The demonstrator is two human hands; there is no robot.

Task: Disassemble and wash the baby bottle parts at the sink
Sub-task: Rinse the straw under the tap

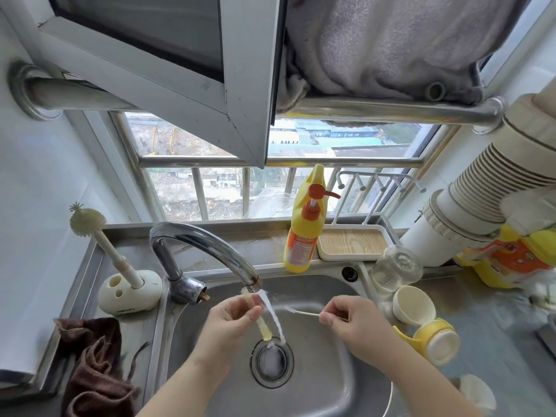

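Two hands over sink (pixel 316 383): L hand (pixel 233 322) pinches straw (pixel 261 322), R hand (pixel 349 319) pinches thin brush (pixel 304 312).

Faucet (pixel 207 251) arches over the sink (pixel 331 371); its right basin floor lies open

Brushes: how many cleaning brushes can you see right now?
2. A large bottle brush stands in its holder left of the faucet. A thin straw brush is pinched in the right hand over the sink. Others may be hidden.
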